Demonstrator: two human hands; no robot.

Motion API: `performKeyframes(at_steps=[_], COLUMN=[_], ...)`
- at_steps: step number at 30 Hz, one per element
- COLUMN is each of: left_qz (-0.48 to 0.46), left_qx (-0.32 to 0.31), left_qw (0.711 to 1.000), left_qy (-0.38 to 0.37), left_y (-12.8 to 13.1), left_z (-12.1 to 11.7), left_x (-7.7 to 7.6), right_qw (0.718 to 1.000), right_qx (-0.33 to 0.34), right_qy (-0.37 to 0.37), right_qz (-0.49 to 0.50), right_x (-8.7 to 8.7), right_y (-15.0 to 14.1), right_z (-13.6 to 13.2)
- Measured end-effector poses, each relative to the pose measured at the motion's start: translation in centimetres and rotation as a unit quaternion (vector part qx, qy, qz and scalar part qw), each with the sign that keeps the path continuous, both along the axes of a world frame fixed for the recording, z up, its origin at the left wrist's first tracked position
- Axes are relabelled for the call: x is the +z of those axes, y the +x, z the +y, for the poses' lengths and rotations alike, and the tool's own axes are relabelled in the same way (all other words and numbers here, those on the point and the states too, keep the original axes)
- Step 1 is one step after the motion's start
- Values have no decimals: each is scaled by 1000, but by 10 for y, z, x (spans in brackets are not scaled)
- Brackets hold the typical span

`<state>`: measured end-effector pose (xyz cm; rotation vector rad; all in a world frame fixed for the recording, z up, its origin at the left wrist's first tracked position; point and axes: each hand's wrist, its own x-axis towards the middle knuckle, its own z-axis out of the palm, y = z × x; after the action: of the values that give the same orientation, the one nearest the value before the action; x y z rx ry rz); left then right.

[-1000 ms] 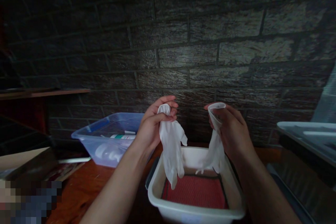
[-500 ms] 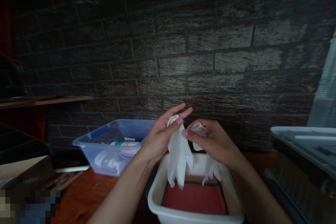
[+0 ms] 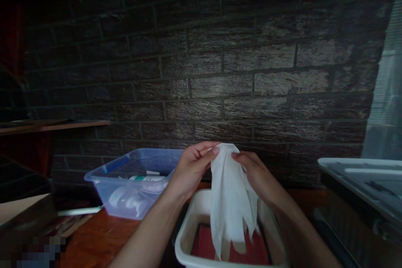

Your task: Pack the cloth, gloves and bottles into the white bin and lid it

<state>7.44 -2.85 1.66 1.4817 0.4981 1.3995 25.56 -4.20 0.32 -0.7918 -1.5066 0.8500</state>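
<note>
My left hand [image 3: 191, 169] and my right hand [image 3: 256, 176] pinch the cuffs of white thin gloves [image 3: 228, 201] held together between them. The gloves hang down as one bunch, fingers dangling into a white plastic tub [image 3: 185, 245] below. A red mat [image 3: 251, 253] lies on the tub's floor. Both hands are closed on the gloves' top edge, thumbs and fingertips touching the material.
A clear blue plastic bin [image 3: 138, 184] with white bottles inside stands left of the tub on the reddish wooden table [image 3: 94, 238]. A grey lidded container [image 3: 361, 180] sits at the right. A dark brick wall [image 3: 220, 71] rises close behind, with a shelf [image 3: 53, 124] at left.
My hands came together from apart. The two gloves, held separately one second ago, now hang together as one bunch between both hands. The view tilted upward slightly.
</note>
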Motion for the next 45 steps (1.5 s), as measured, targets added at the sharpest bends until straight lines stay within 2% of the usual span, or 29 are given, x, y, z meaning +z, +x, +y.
performKeyframes(at_steps=[4, 8, 11, 16, 21, 24, 27, 29, 33, 35, 37, 41, 45], left_qz=[5, -5, -22, -63, -93, -105, -113, -99, -33, -7, 8, 6, -25], left_qx=[52, 90, 88, 53, 68, 73, 38, -18, -146, -164, -131, -25, 7], left_qw=[998, 994, 994, 997, 993, 991, 993, 993, 982, 979, 984, 997, 1000], left_qy=[36, 68, 58, 9, 38, 36, -15, -63, -113, -124, -122, -72, -11], left_y=[-1, -2, -2, -1, -4, -5, -3, -1, 6, 11, 16, 24, 23], left_z=[1, 0, 0, 1, 1, -1, -3, -4, -6, -8, -9, -9, -9], left_x=[-3, -2, 0, 1, 3, 6, 9, 8, -2, -8, -13, -15, -9], right_qw=[998, 992, 992, 993, 986, 987, 986, 984, 980, 982, 988, 996, 998], right_qx=[9, -70, -80, -20, 27, 28, 31, 40, 58, 60, 43, 6, 32], right_qy=[59, 102, 80, 29, -33, -41, -35, -32, -34, -35, -14, 55, 52], right_qz=[10, 23, 61, 116, 159, 156, 159, 170, 186, 176, 149, 68, 21], right_x=[2, 5, 6, 6, 8, 9, 11, 12, 11, 10, 10, 11, 10], right_y=[-2, 0, 1, 4, 4, 4, 3, 3, 1, 1, 1, -2, -8], right_z=[3, 5, 4, 3, 3, 1, -2, -3, -5, -5, -4, -7, -11])
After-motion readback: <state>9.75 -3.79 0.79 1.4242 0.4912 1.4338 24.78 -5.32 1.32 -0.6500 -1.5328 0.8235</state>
